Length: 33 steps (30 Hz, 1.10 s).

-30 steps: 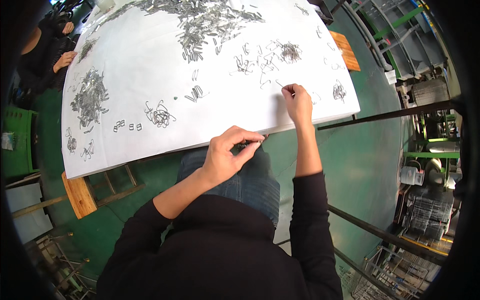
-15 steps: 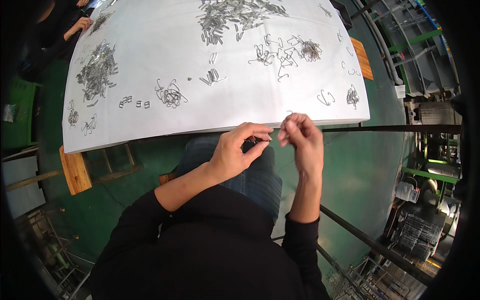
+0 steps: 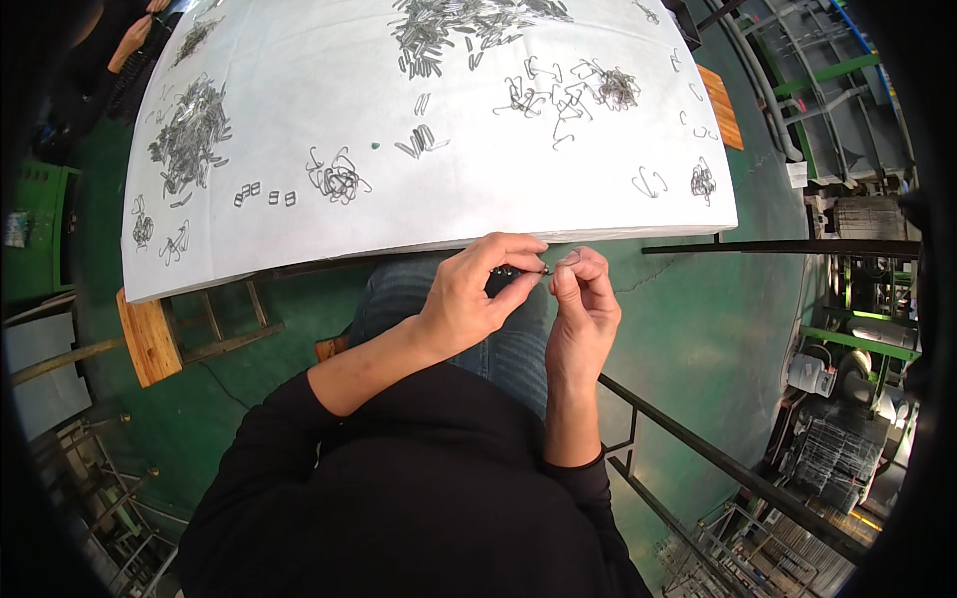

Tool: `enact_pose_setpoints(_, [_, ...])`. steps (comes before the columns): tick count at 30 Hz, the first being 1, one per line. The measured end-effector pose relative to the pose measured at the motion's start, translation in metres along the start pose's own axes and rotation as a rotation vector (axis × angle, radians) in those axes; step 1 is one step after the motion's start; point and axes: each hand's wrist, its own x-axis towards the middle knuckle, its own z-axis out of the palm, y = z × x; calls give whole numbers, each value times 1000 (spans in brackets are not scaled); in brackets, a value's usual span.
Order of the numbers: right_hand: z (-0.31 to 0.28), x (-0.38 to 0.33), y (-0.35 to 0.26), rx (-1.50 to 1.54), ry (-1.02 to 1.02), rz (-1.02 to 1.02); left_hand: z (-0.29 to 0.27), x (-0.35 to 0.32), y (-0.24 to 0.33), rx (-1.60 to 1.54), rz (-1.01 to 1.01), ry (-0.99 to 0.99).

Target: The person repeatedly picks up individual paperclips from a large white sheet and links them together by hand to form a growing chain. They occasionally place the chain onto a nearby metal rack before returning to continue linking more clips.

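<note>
Metal piece (image 3: 547, 270), tiny, sits between the left hand (image 3: 464, 299) and the right hand (image 3: 580, 314), just before the white table (image 3: 449, 207), perhaps so both can steady it. Left fingertips almost meet about it; right fingertips are pinched together, their hold I cannot tell. Wire hooks (image 3: 618, 90) lie toward one o'clock, flat loops (image 3: 192, 135) at ten, probably separated for easy picking.

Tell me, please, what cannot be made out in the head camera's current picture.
All in the head view:
Exact shape of the small metal piece by the left hand: too small, partly covered by fingers.
Anything inside the pinch of the right hand: hidden by its thumb and fingers.
Far end of the large metal heap: cut off by the top edge.
The other person's body: lost in the dark rim.
</note>
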Motion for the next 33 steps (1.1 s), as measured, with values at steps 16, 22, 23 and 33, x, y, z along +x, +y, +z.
enact_pose_setpoints(16, [3,0,12,-132,14,-155,-76,85,-111,940,-81,-77])
enact_pose_setpoints(22, [2,0,12,-239,42,-153,-54,77,-76,512,-202,-103])
enact_pose_setpoints(23, [2,0,12,-288,45,-170,-47,72,-64,308,-294,-146])
enact_pose_setpoints(33, [2,1,5,-413,77,-210,-17,49,23,-96,-362,-242])
